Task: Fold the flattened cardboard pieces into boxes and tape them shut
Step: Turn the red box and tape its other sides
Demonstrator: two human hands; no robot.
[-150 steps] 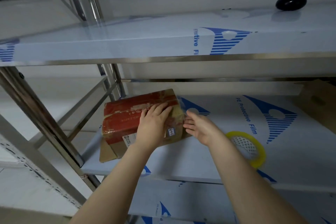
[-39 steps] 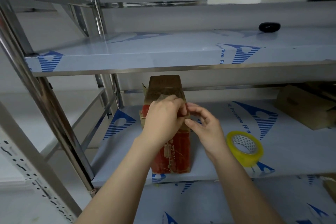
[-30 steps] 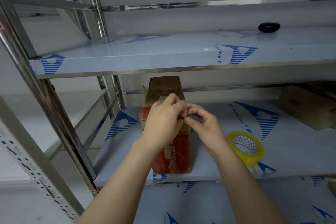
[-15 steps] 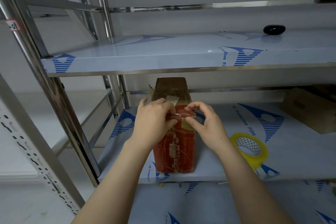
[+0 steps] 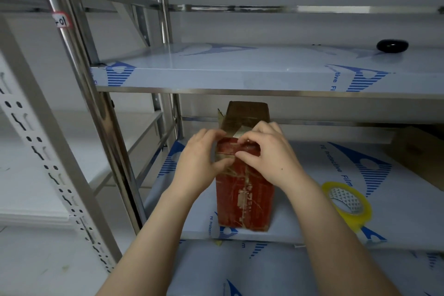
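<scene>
Box (image 5: pixel 245 190), flat five seconds ago, now stands upright between my left hand (image 5: pixel 199 166) and right hand (image 5: pixel 269 154); both grip its top edge, pressing the tape strip (image 5: pixel 240 130) down. Sealing is nearly finished, I judge.

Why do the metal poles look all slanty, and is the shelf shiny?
Head view: the wide-angle lens makes the metal poles lean and splay near the edges; head view again, the upper shelf has a soft glossy sheen, no harsh glare; the red box looks a little soft.
</scene>
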